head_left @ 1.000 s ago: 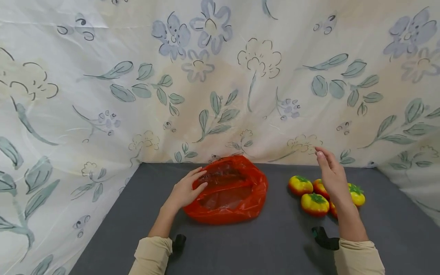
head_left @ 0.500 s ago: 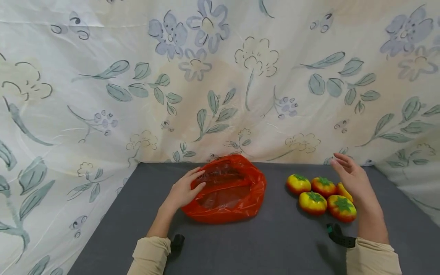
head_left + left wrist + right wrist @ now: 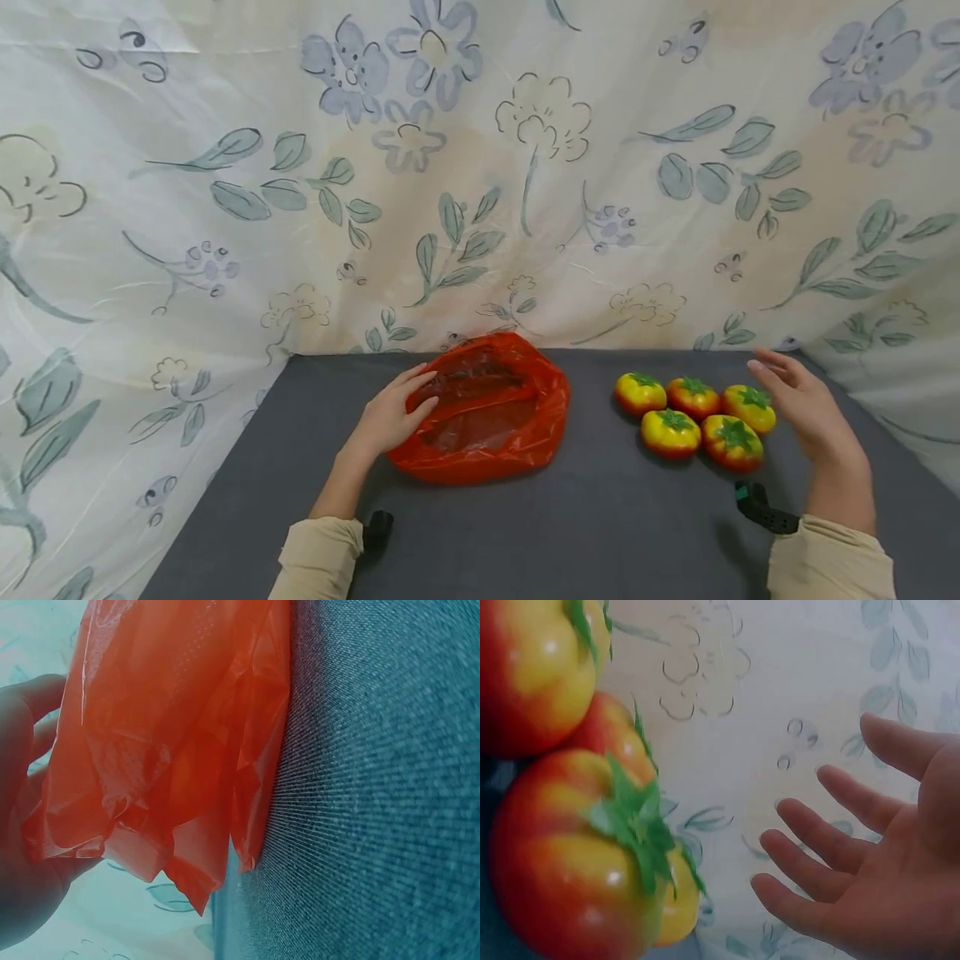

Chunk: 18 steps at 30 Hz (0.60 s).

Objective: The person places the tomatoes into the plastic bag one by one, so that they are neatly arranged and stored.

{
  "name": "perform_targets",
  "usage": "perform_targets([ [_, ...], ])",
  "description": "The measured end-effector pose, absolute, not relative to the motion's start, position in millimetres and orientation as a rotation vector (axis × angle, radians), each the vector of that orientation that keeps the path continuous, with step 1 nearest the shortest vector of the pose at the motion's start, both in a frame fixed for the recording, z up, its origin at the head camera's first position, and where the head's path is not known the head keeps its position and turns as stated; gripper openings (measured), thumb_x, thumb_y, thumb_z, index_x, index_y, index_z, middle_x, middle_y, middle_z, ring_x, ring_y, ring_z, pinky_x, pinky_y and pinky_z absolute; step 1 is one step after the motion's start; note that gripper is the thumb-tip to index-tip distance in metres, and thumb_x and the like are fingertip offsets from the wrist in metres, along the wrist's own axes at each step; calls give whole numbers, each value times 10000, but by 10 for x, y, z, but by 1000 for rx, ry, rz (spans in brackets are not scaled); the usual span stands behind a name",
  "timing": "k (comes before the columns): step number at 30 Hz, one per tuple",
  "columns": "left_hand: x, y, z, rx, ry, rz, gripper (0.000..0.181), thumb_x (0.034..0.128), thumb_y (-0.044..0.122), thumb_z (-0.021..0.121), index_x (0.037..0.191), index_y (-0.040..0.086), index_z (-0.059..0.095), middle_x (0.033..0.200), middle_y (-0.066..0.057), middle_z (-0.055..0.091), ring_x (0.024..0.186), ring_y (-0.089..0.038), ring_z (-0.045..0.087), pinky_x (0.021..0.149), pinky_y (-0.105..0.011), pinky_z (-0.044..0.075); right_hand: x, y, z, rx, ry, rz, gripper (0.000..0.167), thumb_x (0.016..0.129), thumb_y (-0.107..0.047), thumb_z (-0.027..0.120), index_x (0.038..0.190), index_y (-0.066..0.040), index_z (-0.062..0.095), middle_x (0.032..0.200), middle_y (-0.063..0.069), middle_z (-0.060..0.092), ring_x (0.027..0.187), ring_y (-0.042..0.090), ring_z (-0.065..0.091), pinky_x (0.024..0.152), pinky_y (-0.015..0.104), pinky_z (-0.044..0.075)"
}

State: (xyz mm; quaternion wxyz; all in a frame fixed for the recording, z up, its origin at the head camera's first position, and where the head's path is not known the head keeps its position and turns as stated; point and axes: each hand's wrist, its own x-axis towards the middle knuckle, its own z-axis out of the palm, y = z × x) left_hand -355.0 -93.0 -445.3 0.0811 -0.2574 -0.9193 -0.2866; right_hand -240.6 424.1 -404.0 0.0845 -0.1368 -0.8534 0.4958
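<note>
While left hand and right hand showed wide-spread fingers, we judged a right-side nudge could roll the tomatoes.

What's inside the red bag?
The red bag is open, and only crinkly plastic shows inside, with a strip or fold crossing it. Anything beneath the folds is hidden, and the left hand covers part of the bag's edge.

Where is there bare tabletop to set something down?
Bare table shows between the red bag and five fruits, and on the bag's near side. Crowded: the fruits beside the right hand; the bag's left rim, by the left hand.
</note>
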Motion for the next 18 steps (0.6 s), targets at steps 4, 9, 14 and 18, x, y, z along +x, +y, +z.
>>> perform_targets([
  [4, -3557, -953, -4462, -762, -2748, -848, 505, 910, 244, 657, 1377, 107, 524, 1460, -99, 411, 1280, -334, 433, 950, -608, 380, -2389, 4288, -4086, -467, -2523, 1505, 812, 977, -532, 353, 1494, 44, 106, 1452, 411, 107, 1278, 592, 158, 988, 699, 187],
  [9, -3555, -977, -4476, -769, -2747, -849, 502, 913, 242, 653, 1376, 97, 523, 1459, -110, 410, 1280, -341, 431, 946, -612, 381, -2458, 4443, -4296, -607, -2461, 1536, 869, 934, -604, 379, 1519, -22, 109, 1492, 353, 100, 1316, 537, 153, 1007, 676, 195],
  [14, -3555, -963, -4472, -769, -2744, -855, 503, 911, 244, 656, 1375, 98, 525, 1456, -109, 415, 1277, -341, 435, 946, -617, 378, -2578, 4694, -4605, -812, -2386, 1505, 878, 891, -668, 392, 1544, -146, 121, 1541, 267, 67, 1345, 501, 157, 1023, 658, 193],
  [18, -3553, -944, -4470, -765, -2747, -855, 503, 912, 246, 655, 1376, 104, 525, 1456, -107, 416, 1277, -342, 436, 943, -623, 376, -2683, 4983, -4905, -879, -2382, 1503, 884, 889, -661, 414, 1545, -150, 112, 1540, 277, 33, 1336, 533, 142, 1013, 680, 171],
])
